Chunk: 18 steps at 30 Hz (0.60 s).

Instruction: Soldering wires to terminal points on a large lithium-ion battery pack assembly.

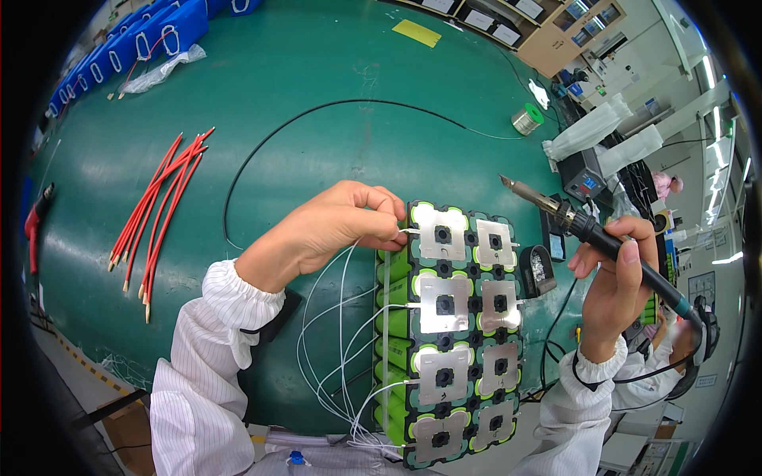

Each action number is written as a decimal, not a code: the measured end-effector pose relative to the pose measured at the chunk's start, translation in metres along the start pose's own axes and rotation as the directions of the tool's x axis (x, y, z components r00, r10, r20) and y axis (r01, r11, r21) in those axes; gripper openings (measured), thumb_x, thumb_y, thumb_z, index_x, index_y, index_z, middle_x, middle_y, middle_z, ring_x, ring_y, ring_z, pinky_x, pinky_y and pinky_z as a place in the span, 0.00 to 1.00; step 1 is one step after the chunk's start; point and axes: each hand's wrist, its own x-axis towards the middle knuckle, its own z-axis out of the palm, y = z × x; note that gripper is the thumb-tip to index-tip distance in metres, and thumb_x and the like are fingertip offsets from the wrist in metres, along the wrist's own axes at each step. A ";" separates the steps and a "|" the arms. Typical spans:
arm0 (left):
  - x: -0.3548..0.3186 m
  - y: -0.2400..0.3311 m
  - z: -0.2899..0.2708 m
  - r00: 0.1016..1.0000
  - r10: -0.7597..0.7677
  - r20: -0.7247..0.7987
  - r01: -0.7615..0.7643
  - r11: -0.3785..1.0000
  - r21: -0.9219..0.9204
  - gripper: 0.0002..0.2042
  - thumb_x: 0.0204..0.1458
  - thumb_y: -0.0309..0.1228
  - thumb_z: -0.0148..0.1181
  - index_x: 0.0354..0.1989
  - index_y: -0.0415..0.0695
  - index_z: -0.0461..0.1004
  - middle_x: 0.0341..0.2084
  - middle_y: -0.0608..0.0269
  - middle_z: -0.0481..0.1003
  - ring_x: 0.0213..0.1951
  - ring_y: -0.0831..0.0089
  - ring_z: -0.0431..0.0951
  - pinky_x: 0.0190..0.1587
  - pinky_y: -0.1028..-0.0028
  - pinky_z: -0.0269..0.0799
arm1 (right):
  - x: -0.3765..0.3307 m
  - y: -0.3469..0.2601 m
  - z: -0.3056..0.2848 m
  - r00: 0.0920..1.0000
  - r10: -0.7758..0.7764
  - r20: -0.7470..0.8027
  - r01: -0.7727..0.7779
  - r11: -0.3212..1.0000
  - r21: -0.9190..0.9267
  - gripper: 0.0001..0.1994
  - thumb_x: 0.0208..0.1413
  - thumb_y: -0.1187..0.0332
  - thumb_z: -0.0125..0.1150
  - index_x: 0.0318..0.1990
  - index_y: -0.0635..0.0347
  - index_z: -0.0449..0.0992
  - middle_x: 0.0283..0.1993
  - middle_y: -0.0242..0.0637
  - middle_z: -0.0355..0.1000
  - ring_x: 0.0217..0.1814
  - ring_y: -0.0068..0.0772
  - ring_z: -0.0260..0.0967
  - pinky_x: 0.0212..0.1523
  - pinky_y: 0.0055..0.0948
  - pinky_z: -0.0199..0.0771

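Pinching thin white wire (409, 231) in fingertips: left hand (337, 224), at left edge of green-and-black battery pack (475, 349), toward its far end; pack near, right of centre. Right hand (611, 300): fingers curled round one black-handled soldering iron (587, 230), metal tip pointing far left, apart from pack. On pack, eight square silvery metal plates (431, 317), two columns of four, with small handwritten marks, too small to read. One green-topped solder spool (527, 119) far right; several red wires (151, 197) left.
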 end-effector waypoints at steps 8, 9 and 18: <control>0.002 0.000 -0.001 1.000 0.001 -0.003 -0.001 1.000 -0.020 0.10 0.45 0.24 0.58 0.14 0.41 0.67 0.40 0.62 0.66 0.38 0.72 0.75 0.47 0.72 0.74 | 0.002 0.001 -0.004 1.000 -0.025 -0.007 0.025 1.000 -0.007 0.16 0.60 0.60 0.47 0.40 0.68 0.65 0.18 0.40 0.67 0.18 0.28 0.65 0.25 0.24 0.68; 0.002 0.000 -0.001 1.000 0.003 0.012 -0.003 1.000 -0.003 0.09 0.46 0.23 0.56 0.15 0.42 0.67 0.41 0.63 0.65 0.39 0.72 0.74 0.49 0.70 0.73 | 0.002 0.000 -0.004 1.000 -0.027 -0.007 0.027 1.000 -0.006 0.16 0.60 0.60 0.47 0.40 0.68 0.65 0.18 0.40 0.67 0.18 0.28 0.65 0.25 0.24 0.68; 0.000 -0.002 -0.001 1.000 -0.005 -0.019 0.005 0.999 -0.032 0.11 0.44 0.24 0.59 0.13 0.41 0.67 0.39 0.61 0.67 0.37 0.73 0.75 0.46 0.74 0.74 | 0.000 0.004 -0.004 1.000 -0.018 -0.019 0.017 1.000 -0.009 0.16 0.59 0.60 0.48 0.40 0.69 0.65 0.18 0.41 0.67 0.18 0.27 0.65 0.25 0.25 0.68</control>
